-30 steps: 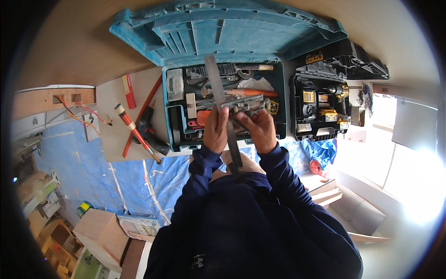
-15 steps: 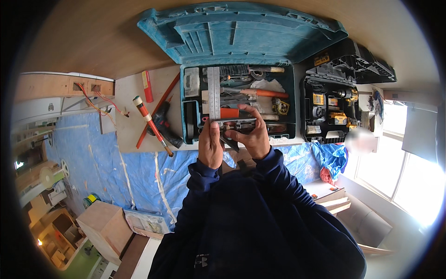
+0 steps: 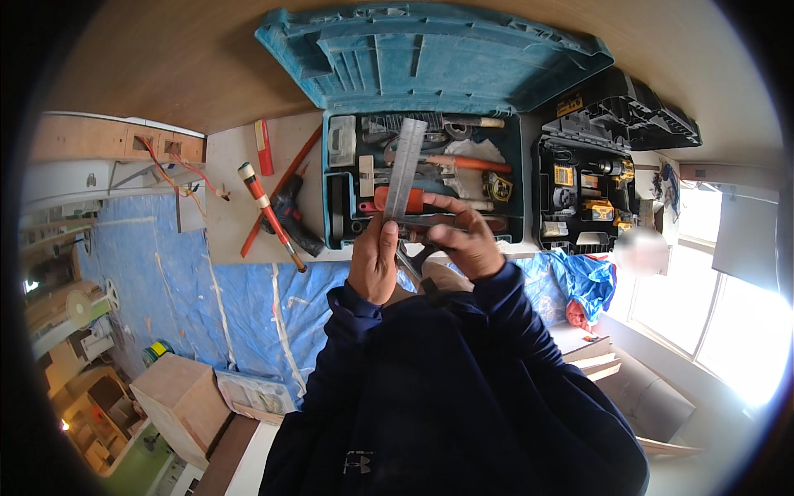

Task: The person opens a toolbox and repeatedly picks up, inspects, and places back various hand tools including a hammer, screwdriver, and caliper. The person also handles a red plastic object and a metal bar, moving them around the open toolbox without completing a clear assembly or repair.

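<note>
Holding a flat steel ruler [image 3: 404,169], long, grey, matte, tilted slightly right at the top, above the open teal case [image 3: 513,178]. Left hand [image 3: 374,258] closing around the ruler's lower end, thumb on its face. Right hand [image 3: 463,238] curling fingers toward the same lower end, touching something dark below; exact grip hard to tell. Both wearing dark blue sleeves.

Teal case lying open on the light board [image 3: 227,186], lid [image 3: 430,54] tipped back. Inside: orange-handled tools [image 3: 463,163], a yellow tape measure [image 3: 498,187], grey metal pieces, all crowded. Black case [image 3: 620,124] sitting just beside on the right, open, holding a yellow-black drill [image 3: 614,169] and small yellow parts.

Lying left of the teal case: red-white screwdriver [image 3: 269,213], dark drill [image 3: 291,219], red bar [image 3: 279,192]. Blue tarp [image 3: 165,281] covering floor below. Ruler blocking part of the case contents.
</note>
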The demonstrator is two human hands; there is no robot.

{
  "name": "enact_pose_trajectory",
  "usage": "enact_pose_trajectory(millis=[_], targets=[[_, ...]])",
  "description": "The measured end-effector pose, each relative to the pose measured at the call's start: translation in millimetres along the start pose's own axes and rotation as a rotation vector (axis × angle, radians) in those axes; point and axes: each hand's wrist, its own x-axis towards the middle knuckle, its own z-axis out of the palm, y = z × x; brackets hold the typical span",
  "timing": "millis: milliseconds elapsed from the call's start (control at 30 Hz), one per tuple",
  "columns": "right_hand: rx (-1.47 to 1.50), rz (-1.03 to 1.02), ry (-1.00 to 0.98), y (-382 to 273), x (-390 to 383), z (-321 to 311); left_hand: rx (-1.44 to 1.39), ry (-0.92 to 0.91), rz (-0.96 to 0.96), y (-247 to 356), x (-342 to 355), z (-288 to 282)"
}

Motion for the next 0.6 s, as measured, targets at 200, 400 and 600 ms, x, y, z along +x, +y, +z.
enact_pose_trajectory(millis=[200,400,600], targets=[[-0.57,0.184,-0.292,-36.1,-4.4,-9.1,0.152,-0.084,0.174,15.8,-1.2,-2.5],[-0.561,0.091,-0.174,-20.9,-20.6,4.0,0.217,-0.116,0.212,11.8,-2.5,-1.0],[-0.781,0.028,-0.025,-9.7,-33.1,3.3,0.243,-0.131,0.168,5.4,-4.7,6.2]])
